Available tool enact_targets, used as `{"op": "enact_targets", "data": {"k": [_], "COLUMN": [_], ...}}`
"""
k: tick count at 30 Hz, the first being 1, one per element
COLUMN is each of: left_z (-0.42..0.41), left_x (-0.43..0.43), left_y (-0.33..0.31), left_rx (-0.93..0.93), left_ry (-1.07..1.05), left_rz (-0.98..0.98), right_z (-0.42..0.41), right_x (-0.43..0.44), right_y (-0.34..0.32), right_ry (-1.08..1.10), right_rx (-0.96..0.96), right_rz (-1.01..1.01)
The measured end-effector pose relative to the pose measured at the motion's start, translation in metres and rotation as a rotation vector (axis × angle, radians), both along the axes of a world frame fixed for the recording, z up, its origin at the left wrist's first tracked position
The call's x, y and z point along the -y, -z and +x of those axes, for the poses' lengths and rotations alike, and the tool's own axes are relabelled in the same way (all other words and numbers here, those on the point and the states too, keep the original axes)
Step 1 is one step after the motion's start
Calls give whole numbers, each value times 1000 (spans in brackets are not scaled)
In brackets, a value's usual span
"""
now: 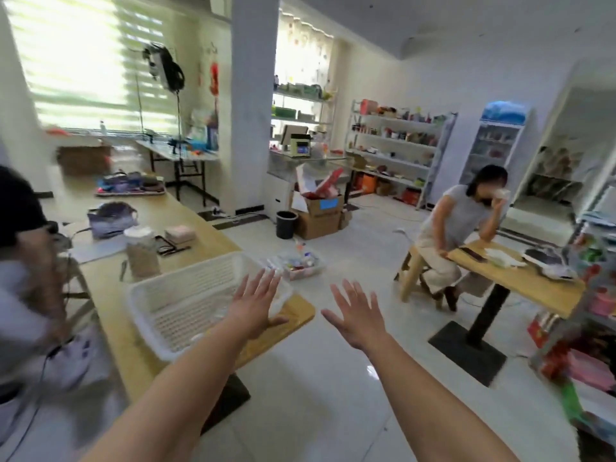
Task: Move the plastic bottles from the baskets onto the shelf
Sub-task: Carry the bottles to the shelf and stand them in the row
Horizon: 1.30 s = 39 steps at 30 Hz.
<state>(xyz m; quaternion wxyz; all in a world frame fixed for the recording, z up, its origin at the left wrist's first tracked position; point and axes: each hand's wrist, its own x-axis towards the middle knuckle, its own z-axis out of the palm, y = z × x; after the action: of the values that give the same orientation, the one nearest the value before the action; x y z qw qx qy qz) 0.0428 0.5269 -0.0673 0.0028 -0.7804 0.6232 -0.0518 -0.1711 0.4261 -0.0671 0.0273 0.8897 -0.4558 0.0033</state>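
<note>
**Grips wide, basket under the left one**

Both grips are flat and spread, fingers straight, holding nothing. My left grip (253,308) hangs over the right-hand end of the white basket (156,341), which sits at the corner of the wooden surface (298,313). My right grip (358,320) is out over bare floor, well apart from it. So the left is the nearer one, no contest.

The basket's long axis runs left to right across me, tilting slightly away. In its bottom I make out clear shapes, probably plastic bottles (216,316), too blurred to call their lie. A second basket (301,265) of colourful bits sits on the floor beyond. The shelf (586,315) is off at my right edge, so I judge the carry goes rightward.
</note>
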Motion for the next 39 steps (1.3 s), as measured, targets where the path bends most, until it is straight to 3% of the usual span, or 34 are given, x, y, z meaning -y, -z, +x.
{"op": "enact_targets", "data": {"k": [7,12,28,39], "left_z": [141,200,261,274], "left_x": [-38,-45,49,139], "left_y": [27,59,131,185], "left_rx": [-37,-73,-140,-227], "left_ry": [-259,-326,-393,-447], "left_rz": [48,105,242,361], "right_z": [146,208,295,351], "right_x": [21,35,154,221], "right_y": [7,31,123,185], "right_ry": [-214,-287,-327,-520], "right_rx": [-16,-62,-160,-393], "right_rz": [18,31,227,344]}}
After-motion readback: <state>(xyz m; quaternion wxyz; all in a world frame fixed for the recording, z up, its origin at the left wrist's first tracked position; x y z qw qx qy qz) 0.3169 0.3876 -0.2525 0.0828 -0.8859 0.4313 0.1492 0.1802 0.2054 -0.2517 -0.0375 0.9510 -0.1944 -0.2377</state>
